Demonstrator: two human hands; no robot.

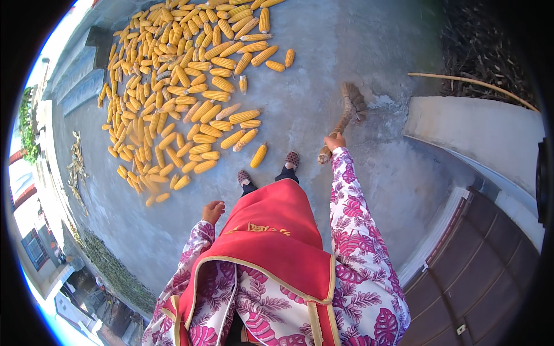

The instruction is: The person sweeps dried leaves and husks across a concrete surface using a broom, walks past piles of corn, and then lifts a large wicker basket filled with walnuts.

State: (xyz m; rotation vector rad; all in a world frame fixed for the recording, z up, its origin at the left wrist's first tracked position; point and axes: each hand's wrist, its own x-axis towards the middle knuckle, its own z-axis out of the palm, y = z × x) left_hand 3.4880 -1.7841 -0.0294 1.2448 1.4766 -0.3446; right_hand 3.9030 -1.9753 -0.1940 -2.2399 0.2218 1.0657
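Broom [347, 115], 1, short, straw-coloured, with bound handle and flared brush: held out ahead over the grey concrete floor [306, 75], to the right of the corn and well apart from it. Right hand [334, 142], 1: closed round the handle near its butt end, the brush pointing away from the wearer; whether the bristles touch the ground, I cannot tell from here. Left hand [213, 212], 1: fingers loosely curled, beside the red apron [265, 242]; whether they close on anything, I cannot tell. Corn cobs [218, 96], many, yellow, husked: spread loosely across the floor at front left. Stray cob [259, 155], 1: lying near the shoes [243, 176], of which 2, dark-patterned. Thin stick [473, 81], 1, pale: at far right, above a low wall [473, 130]. Door [479, 259], 1, brown, panelled: at lower right. Dry husks [75, 167], several: at far left.
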